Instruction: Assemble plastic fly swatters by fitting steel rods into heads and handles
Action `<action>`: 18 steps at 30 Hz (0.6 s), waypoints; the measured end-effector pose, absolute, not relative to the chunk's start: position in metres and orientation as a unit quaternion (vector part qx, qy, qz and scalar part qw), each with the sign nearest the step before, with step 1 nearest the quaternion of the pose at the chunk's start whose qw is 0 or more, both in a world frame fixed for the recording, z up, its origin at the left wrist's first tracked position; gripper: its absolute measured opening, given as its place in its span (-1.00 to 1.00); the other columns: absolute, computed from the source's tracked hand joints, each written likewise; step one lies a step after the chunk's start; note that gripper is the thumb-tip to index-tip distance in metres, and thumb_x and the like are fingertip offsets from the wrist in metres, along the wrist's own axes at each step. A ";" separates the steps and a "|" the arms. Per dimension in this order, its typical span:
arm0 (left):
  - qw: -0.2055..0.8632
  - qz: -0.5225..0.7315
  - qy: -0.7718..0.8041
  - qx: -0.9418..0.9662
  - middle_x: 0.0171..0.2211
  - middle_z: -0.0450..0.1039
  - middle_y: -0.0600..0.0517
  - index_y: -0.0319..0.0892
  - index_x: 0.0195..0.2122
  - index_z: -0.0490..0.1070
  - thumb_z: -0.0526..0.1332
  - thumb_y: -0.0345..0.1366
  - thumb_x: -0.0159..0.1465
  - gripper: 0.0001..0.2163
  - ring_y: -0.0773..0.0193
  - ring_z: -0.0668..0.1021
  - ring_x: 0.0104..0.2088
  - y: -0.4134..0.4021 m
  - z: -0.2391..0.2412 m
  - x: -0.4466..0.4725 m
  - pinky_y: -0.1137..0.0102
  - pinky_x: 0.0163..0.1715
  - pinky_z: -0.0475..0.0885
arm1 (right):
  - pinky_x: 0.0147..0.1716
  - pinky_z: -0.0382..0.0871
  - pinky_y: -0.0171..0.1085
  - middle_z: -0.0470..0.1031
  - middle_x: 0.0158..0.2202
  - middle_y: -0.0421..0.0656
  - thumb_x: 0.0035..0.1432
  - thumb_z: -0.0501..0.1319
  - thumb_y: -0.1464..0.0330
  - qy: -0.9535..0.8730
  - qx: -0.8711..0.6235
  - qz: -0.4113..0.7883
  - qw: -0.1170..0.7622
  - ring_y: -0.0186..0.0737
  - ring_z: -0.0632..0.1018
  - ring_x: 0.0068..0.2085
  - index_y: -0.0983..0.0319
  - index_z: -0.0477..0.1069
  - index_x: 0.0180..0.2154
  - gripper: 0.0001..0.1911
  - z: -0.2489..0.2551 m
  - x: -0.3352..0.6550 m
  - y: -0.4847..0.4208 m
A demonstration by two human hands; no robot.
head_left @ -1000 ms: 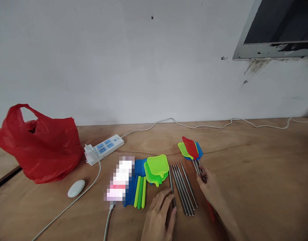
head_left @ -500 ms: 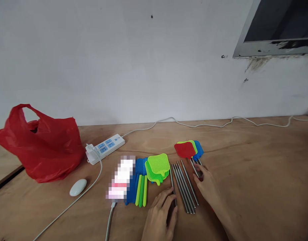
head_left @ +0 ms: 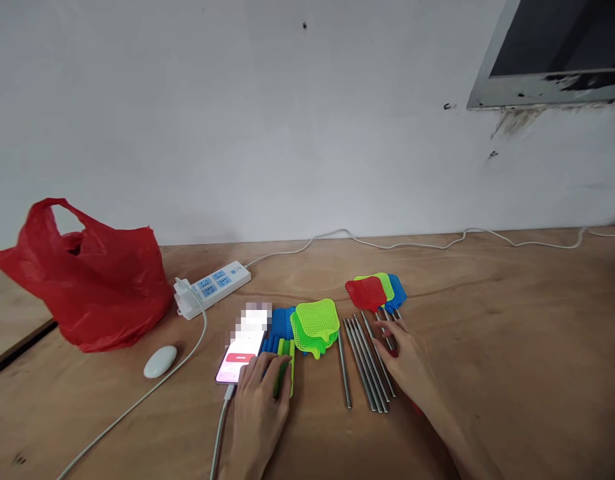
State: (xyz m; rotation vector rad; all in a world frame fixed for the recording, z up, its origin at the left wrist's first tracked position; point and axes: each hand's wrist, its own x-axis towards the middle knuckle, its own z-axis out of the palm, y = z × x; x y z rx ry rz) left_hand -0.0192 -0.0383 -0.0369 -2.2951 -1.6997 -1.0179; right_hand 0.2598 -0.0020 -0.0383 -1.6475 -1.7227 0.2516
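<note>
My left hand (head_left: 260, 403) reaches over green and yellow-green plastic handles (head_left: 292, 380), its thumb and fingers curved with a gap between them. Its fingers partly cover the handles, and blue handles (head_left: 270, 343) lie beside them. My right hand (head_left: 405, 350) is open over the metal shafts of the fly swatters at the right, whose heads are red (head_left: 366, 293), yellow-green (head_left: 386, 283) and blue (head_left: 398, 293). A bit of red handle shows under the right wrist. Between my hands lie several steel rods (head_left: 367, 367), with one single rod (head_left: 344, 373) apart on their left.
Loose yellow-green swatter heads (head_left: 317, 319) and blue ones (head_left: 282, 322) lie behind the handles. A lit phone (head_left: 245, 347) on a cable is left of them. Further left are a white mouse-shaped object (head_left: 160, 361), a power strip (head_left: 215, 288) and a red plastic bag (head_left: 95, 287).
My left hand has moved left from the single rod to the plastic handles, leaving the rod on the table. My right hand has shifted slightly, with its fingers wider apart over the swatter shafts.
</note>
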 end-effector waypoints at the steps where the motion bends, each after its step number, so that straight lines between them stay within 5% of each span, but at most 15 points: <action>1: 0.062 -0.322 -0.569 -0.754 -0.27 0.52 -0.04 -0.13 -0.23 0.48 0.07 -0.36 0.37 -0.82 0.05 0.52 -0.24 -0.038 -0.038 -0.019 0.20 -0.25 0.38 | -0.31 0.32 -0.16 0.49 -0.30 -0.10 0.20 0.15 0.31 -0.677 -0.631 0.107 0.363 -0.04 0.55 -0.30 0.18 0.50 -0.15 -0.78 -0.035 0.257 -0.003; 10: 0.101 -0.278 -0.602 -0.742 -0.17 0.46 -0.08 -0.11 -0.27 0.41 0.10 -0.28 0.35 -0.88 0.02 0.48 -0.15 -0.039 -0.040 -0.012 0.18 -0.20 0.34 | -0.48 0.11 -0.27 0.46 -0.53 -0.24 0.18 0.26 0.27 -0.724 -0.621 0.126 0.273 -0.17 0.52 -0.46 0.15 0.46 -0.38 -0.89 -0.005 0.216 -0.026; 18: 0.139 -0.275 -0.604 -0.735 -0.15 0.45 -0.13 -0.12 -0.38 0.37 0.16 -0.19 0.32 -0.83 -0.07 0.48 -0.13 -0.036 -0.039 -0.010 0.11 -0.21 0.37 | -0.49 -0.06 -0.25 0.60 -0.47 -0.19 0.14 0.30 0.21 -0.697 -0.686 0.112 0.176 -0.11 0.58 -0.39 0.16 0.45 -0.46 -0.80 -0.009 0.199 -0.030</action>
